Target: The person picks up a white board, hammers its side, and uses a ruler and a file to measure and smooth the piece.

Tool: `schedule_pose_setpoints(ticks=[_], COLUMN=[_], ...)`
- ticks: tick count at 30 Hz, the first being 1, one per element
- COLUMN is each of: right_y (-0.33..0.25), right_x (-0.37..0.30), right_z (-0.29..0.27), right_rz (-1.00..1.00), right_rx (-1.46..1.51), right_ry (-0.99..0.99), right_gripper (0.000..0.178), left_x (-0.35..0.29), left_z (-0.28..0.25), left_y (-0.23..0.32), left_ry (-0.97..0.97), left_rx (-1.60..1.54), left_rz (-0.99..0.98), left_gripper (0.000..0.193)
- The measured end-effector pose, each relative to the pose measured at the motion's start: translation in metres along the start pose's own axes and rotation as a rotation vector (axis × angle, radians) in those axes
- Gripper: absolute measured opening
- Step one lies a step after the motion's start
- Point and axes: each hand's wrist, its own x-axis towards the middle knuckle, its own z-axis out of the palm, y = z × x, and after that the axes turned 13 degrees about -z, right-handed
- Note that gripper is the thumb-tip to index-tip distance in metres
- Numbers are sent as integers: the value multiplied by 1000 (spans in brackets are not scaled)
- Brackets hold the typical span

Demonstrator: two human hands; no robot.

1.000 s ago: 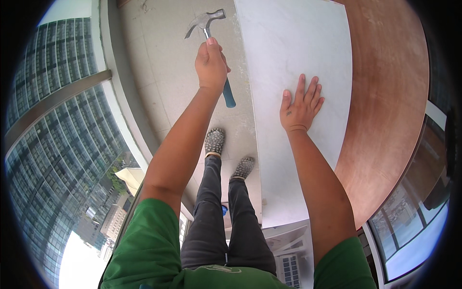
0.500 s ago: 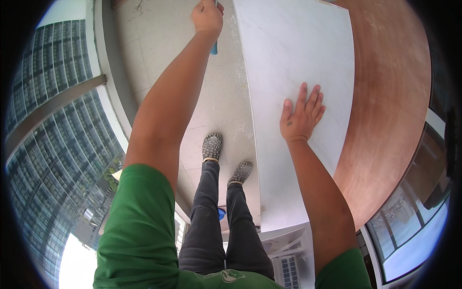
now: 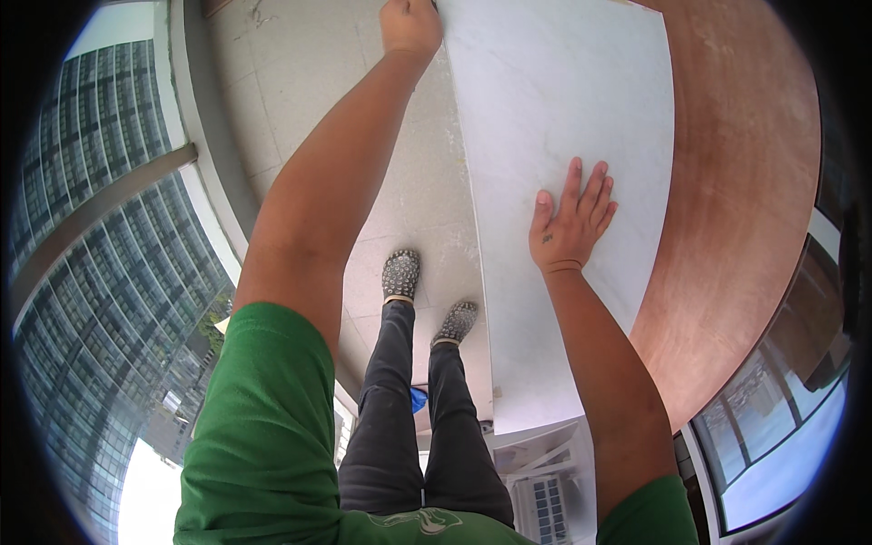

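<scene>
At the top of the view, my left hand (image 3: 413,29) is closed in a fist beside the left edge of a long white sheet (image 3: 563,82) with faint grey marbling. A teal-handled tool showed in this fist half a second ago. Now the fist hides nearly all of it, and its exact kind cannot be made out. My right hand (image 3: 570,218) lies flat on the middle of the sheet, palm down, fingers spread. The sheet rests on a brown wooden board (image 3: 736,182) that shows along its right side.
Pale floor tiles (image 3: 409,163) lie left of the sheet, with my speckled shoes (image 3: 401,275) on them. A window (image 3: 100,245) with a railing stands at the left. Near my legs are a blue object (image 3: 418,400) and a white item with a dark grid (image 3: 549,509).
My left fist has moved right, up to the sheet's edge, and the teal handle has gone out of sight. My right hand stays nearly in place.
</scene>
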Motion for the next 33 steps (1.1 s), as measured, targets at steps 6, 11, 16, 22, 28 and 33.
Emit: schedule_pose_setpoints(ticks=[6, 11, 16, 22, 28, 33], right_y=[-1, 1, -1, 0, 0, 0], right_x=[0, -1, 0, 1, 1, 1], right_z=[-1, 1, 0, 0, 0, 0], right_rz=[-15, -24, -27, -20, -2, -15], right_rx=[-2, -14, -14, -13, -24, 11], right_ry=[7, 9, 14, 10, 1, 6], right_gripper=[68, 68, 67, 67, 66, 67], left_x=[-3, -16, -38, -73, -57, -5], left_z=[-8, -13, -20, -34, -22, -6], left_y=[-1, -3, 0, 3, 15, -7], left_ry=[-53, -81, -136, -251, -207, -56], left_rx=[101, 128, 115, 196, 20, -110], left_rz=[155, 105, 35, -20, -215, -152], left_gripper=[51, 52, 51, 59, 58, 50])
